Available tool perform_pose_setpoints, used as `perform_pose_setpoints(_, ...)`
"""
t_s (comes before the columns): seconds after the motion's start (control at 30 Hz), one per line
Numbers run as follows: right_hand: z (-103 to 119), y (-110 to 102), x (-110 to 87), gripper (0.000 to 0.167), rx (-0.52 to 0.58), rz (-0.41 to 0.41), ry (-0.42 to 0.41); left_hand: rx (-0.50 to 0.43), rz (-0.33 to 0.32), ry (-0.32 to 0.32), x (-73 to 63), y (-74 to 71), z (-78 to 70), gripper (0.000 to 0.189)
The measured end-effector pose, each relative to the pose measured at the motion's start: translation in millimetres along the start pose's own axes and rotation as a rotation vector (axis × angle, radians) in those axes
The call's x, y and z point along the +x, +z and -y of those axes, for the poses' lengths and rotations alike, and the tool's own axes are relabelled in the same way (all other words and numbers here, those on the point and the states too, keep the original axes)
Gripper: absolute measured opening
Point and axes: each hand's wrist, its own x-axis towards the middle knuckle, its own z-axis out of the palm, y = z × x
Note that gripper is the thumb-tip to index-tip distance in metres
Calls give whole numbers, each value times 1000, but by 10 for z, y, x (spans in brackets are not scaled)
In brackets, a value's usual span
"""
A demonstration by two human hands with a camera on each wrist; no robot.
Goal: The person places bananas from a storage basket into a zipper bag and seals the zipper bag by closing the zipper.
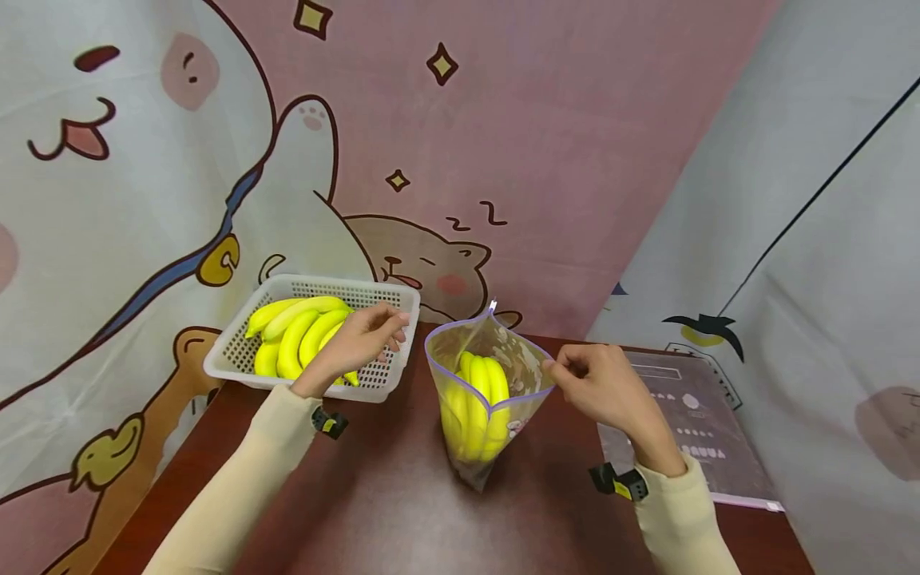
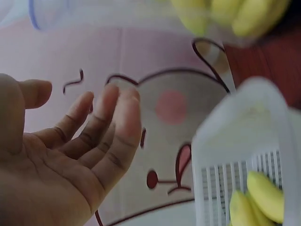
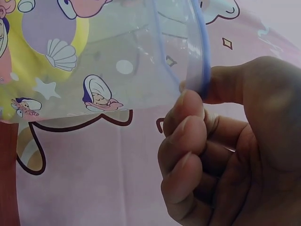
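Observation:
A clear zip bag [image 1: 460,447] with a purple rim stands on the table, its mouth spread wide, and a bunch of bananas [image 1: 476,407] is inside. My right hand [image 1: 604,391] pinches the right corner of that rim between thumb and index finger; the right wrist view shows the pinch and the bag's printed cartoon side. My left hand [image 1: 365,339] hovers over the right part of a white plastic basket [image 1: 237,371], holding nothing, its fingers loosely bent in the left wrist view. In the basket lies another bunch of bananas [image 1: 295,339].
At the right of the brown table [image 1: 359,495] lies a flat zip bag [image 1: 690,415] with white print. A cartoon-printed cloth [image 1: 561,160] hangs behind the table and along its sides.

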Motion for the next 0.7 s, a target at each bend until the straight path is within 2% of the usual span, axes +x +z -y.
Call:
perform_pose_setpoints(0.17,-27,-19,-2,35,-17,-8,9,167,-42,10,100,-145,134,33)
perform_pose_setpoints(0.3,-52,-37,-8,35,-20,-15,16,243,-29,11,211,-237,256,34)
perform_pose_setpoints(0.5,-85,-40,-20,35,-17,-15,23,315,29,-69,354,-369,431,46)
perform_pose_setpoints(0.7,-88,-39,-17,32,-10,-11,27,432,64,-142,464,-544,628,52)
